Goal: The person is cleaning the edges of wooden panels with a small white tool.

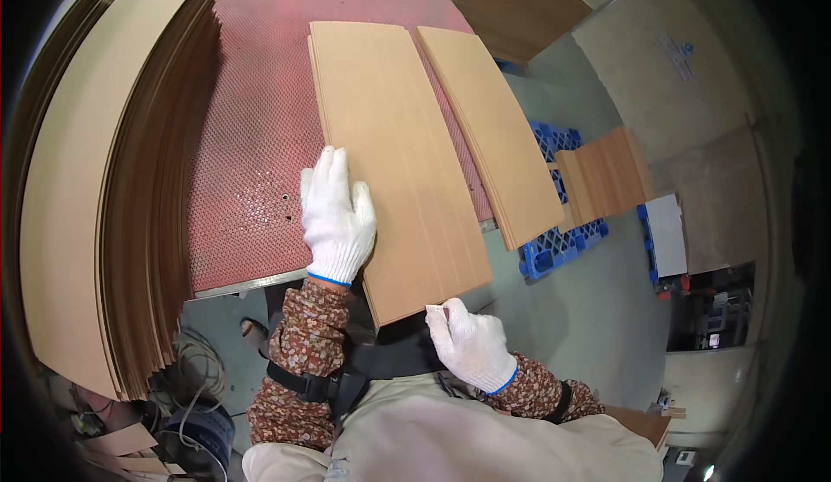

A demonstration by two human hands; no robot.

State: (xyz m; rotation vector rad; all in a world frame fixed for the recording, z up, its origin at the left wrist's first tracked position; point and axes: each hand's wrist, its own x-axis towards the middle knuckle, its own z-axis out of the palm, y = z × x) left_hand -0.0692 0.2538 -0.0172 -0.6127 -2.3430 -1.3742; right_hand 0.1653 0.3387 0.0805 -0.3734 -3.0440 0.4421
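A short stack of long wood-grain boards (398, 153) lies on the red table, its near end jutting past the table's edge toward my body. My left hand (338, 222), in a white knitted glove, rests along the left edge of that stack with its fingers stretched out. At the near end of the boards is my right hand (472, 343), gloved the same way. Its thumb and fingers pinch a small white piece (438, 309) against or close to the end edge; what the piece is cannot be made out.
A second, narrower board stack (493, 127) lies to the right on the red textured tabletop (247, 162). A tall stack of curved-looking panels (95, 153) stands at the left. Blue pallets (554, 253) with boards are on the floor at right. A coiled hose (203, 369) lies lower left.
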